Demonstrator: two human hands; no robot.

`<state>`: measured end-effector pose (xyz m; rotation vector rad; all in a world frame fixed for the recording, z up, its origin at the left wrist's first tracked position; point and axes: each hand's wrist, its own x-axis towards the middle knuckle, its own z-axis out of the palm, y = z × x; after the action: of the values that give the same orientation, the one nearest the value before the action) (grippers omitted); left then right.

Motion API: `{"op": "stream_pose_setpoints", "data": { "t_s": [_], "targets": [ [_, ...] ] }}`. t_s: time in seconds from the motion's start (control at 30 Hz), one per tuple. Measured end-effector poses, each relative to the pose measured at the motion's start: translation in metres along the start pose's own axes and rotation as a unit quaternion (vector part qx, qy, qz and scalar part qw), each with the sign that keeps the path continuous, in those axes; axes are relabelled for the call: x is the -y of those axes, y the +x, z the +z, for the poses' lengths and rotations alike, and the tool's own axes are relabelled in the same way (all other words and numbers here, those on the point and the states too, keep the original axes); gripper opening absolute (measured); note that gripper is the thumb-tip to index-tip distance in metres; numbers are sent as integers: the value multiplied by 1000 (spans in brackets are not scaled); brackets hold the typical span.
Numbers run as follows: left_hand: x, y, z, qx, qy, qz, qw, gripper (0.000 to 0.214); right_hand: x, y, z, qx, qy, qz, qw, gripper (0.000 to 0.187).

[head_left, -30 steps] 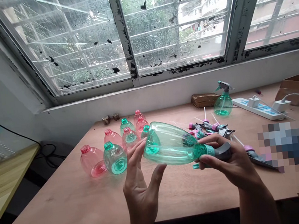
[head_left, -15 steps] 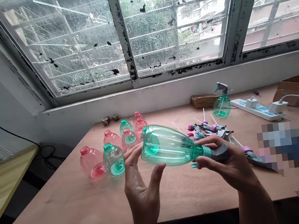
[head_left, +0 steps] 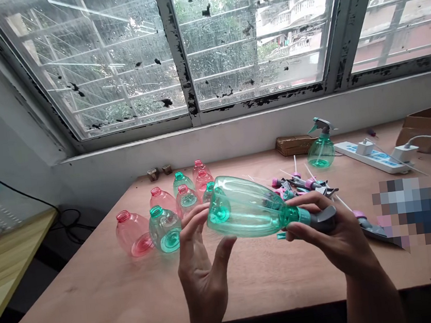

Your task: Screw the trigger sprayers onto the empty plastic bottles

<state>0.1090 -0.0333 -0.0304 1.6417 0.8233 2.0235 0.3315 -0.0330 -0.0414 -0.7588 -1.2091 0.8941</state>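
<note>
A clear green spray bottle [head_left: 247, 207] lies on its side in the air above the table, base to the left and neck tilted slightly down to the right. My right hand [head_left: 331, 236] is closed around its teal collar and grey trigger head [head_left: 322, 219]. At the base, my left hand [head_left: 203, 261] has its thumb and fingers spread apart. Its fingertips are right at the bottle's edge; whether they touch is unclear. Behind the held bottle lies a pile of spray heads [head_left: 307, 184] in grey, pink and teal.
Several open pink bottles [head_left: 132, 235] and green bottles [head_left: 164, 229] stand at the left on the wooden table [head_left: 110, 298]. A complete spray bottle [head_left: 320, 149], a power strip [head_left: 373, 158], a brown packet [head_left: 295, 145] and a cardboard box [head_left: 424, 130] are at the back right.
The held bottle has shifted slightly right with my right hand, and its neck end tilts lower. My left hand has moved slightly left, so its fingers sit farther off the base.
</note>
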Motion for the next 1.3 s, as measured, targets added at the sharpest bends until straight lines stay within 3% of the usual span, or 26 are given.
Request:
{"op": "stream_pose_setpoints", "data": {
  "t_s": [0.1,0.23,0.4,0.47,0.6,0.77,1.03,1.1,1.3],
  "targets": [
    [2,3,-4,46,10,47,998,52,1,0,-2,-8,13,-3,1000,37],
    [5,1,-9,69,22,26,997,68,-2,-1,-6,7,-1,-15,1000,37],
    [8,-2,-4,-12,27,-63,998,51,-7,0,-6,34,-67,-31,997,34],
    [8,-1,-2,-19,18,-90,996,47,-8,1,-4,33,-64,-27,997,33],
    [6,1,-7,23,12,-74,997,47,-6,1,-2,10,-8,-6,1000,36],
    [4,-2,-12,71,5,-74,995,65,-3,-3,-5,-8,12,-11,1000,36],
    [-2,-4,15,-74,-3,-189,979,65,-5,-2,-2,29,-113,-70,991,27],
    [-1,-4,15,-63,-10,-176,982,63,-6,-2,-1,20,-111,-70,991,27],
    [7,-4,0,27,20,-49,998,70,-6,-1,-4,-2,-47,-50,998,29]
  ]
}}
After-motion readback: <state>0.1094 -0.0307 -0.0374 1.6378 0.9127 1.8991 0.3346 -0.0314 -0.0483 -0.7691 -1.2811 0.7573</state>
